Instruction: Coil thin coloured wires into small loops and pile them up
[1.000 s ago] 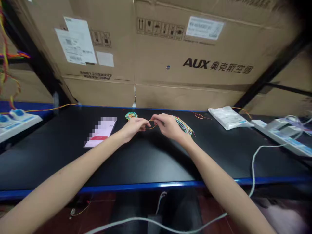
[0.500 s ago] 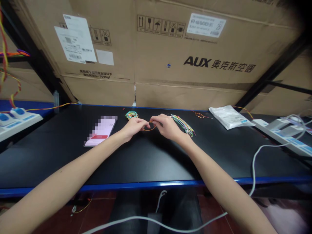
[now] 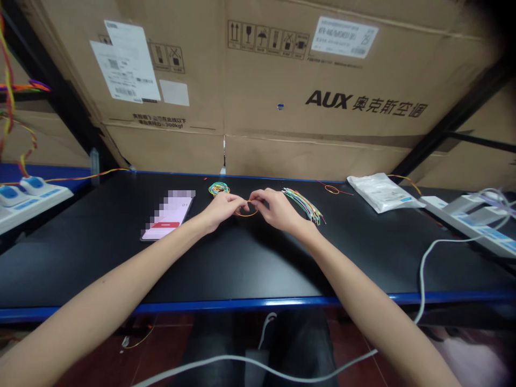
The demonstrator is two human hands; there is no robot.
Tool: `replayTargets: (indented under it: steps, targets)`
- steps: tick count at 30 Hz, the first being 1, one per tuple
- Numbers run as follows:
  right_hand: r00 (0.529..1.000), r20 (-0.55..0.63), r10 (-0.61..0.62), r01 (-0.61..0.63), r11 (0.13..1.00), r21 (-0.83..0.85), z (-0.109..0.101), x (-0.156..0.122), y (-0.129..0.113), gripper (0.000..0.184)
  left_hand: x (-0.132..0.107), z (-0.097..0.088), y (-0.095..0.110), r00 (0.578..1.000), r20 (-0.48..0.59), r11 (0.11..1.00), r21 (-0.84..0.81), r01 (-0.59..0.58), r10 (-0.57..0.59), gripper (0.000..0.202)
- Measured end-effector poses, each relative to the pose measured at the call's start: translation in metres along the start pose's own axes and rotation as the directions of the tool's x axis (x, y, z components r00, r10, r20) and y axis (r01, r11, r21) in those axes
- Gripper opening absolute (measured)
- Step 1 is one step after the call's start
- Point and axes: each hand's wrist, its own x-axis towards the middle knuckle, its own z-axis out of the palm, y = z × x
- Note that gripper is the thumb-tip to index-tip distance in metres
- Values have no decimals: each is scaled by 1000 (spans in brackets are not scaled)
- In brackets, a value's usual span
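smartphone (image 3: 167, 217) | white plastic bag (image 3: 382, 193) | power strip (image 3: 467, 226) | AUX carton (image 3: 306, 97)

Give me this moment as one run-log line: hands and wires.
left hand: pinching orange wire loop | right hand: pinching same loop | beside: multicoloured wire bundle | coiled wires

L hand (image 3: 222, 209), R hand (image 3: 276, 209) pinching orange wire loop (image 3: 246, 214)

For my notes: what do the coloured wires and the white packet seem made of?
The coloured wires look plastic-insulated: glossy, bright, softly curved. The white packet seems plastic film, judging by its shine and creases.
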Motion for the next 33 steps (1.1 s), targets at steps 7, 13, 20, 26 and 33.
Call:
replayTargets:
  steps: [7,13,20,26,33]
  targets:
    - [993,107,56,-61,997,47,-10,2,-4,18,0,-1,-2,997,74,999,46,1,-4,17]
    - [978,193,83,-122,972,199,-11,2,1,18,0,-1,-2,995,97,999,35,8,-11,17]
    - [990,89,108,-123,973,196,-5,0,-2,11,2,-3,-4,996,88,998,-51,35,-31,15]
    - [997,-17,78,-79,996,-33,-6,1,4,11,3,0,-6,999,21,997,66,-34,32,22]
    - [998,-58,32,-42,982,-182,1,0,12,12,-3,-1,-7,894,-8,745,555,-369,449,21]
